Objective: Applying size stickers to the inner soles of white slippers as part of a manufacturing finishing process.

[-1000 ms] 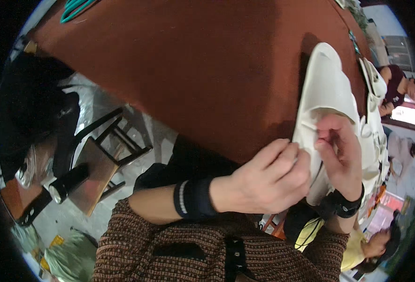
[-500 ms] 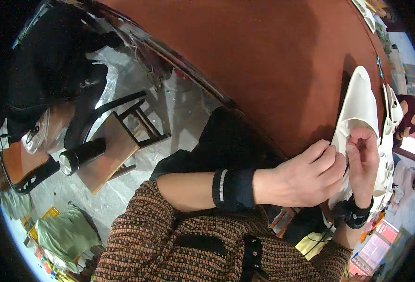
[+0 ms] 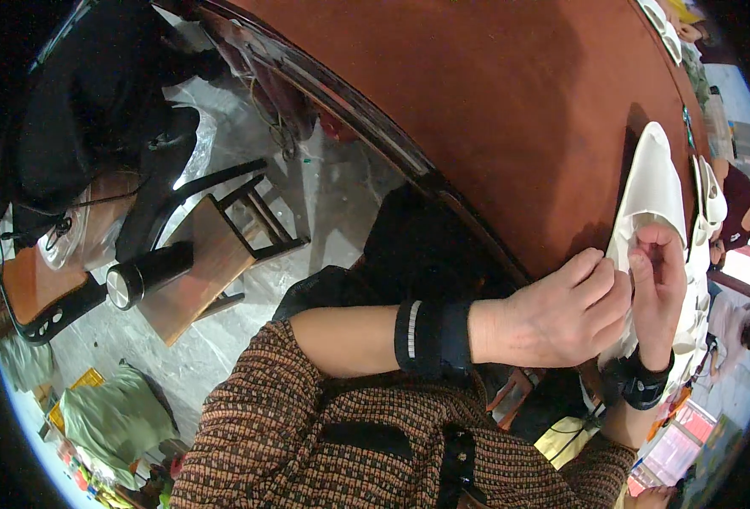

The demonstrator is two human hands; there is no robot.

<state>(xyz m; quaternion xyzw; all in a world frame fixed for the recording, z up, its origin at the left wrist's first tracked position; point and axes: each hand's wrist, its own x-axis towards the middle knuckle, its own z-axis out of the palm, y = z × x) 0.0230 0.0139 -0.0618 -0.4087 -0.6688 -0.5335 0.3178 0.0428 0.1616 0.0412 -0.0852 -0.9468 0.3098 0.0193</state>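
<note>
A white, pointed slipper-like shoe [image 3: 653,174] lies at the right of the table, its toe toward the far side. Over the near left edge of its opening, my left hand [image 3: 553,310] is closed, fingertips curled together against the white material. My right hand [image 3: 659,293] is at the opening, thumb and forefinger bent into a pinch. Whatever is between those fingers is too small to make out. The heel part is mostly hidden behind my hands. Both wrists wear black bands.
The reddish-brown table [image 3: 477,102] stretches ahead. More white shoes [image 3: 712,195] line its right side. At the left stand a wooden stool [image 3: 197,263] with a black cylindrical flask [image 3: 150,276] on it, and a person in dark clothes [image 3: 95,102]. Green cloth [image 3: 116,420] lies lower left.
My view has shifted slightly. Both hands keep nearly the same closed pose at the shoe, with little visible movement.
</note>
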